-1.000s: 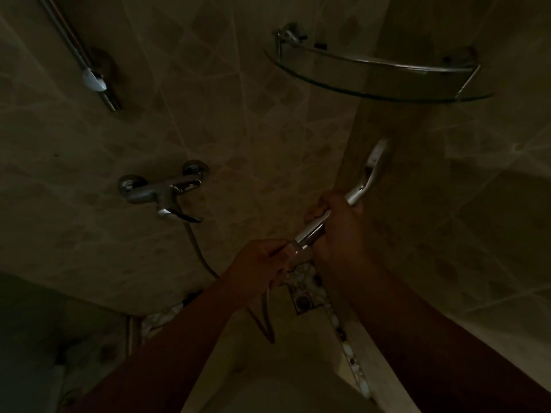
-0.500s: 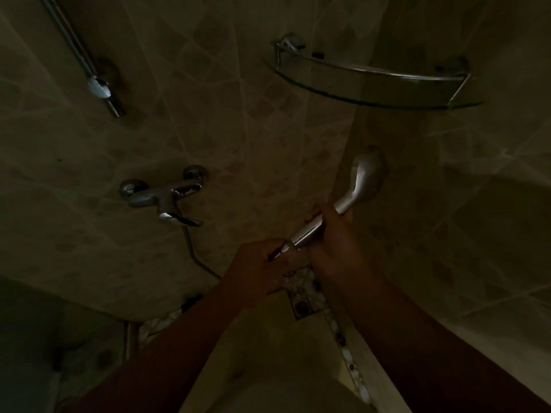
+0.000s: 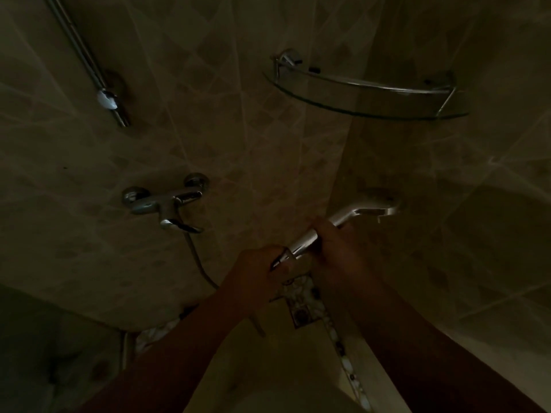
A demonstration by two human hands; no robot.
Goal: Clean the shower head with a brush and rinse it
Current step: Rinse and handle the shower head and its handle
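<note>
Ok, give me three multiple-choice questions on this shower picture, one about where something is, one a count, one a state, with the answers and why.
1. Where is the glass corner shelf relative to the shower head?
A. Above it
B. Below it
C. On the floor

2. How many hands grip the shower head's handle?
A. None
B. One
C. Two

3. What is the state of the shower head?
A. Hanging on the wall rail
B. Held off the wall in the hands
C. Lying on the floor

Answers:
1. A, the shelf sits in the wall corner higher up than the head.
2. C, the left hand closes on the lower end of the handle and the right hand on its middle.
3. B, both hands hold it out in front of the tiles, apart from the wall rail; its hose runs to the mixer tap.
</note>
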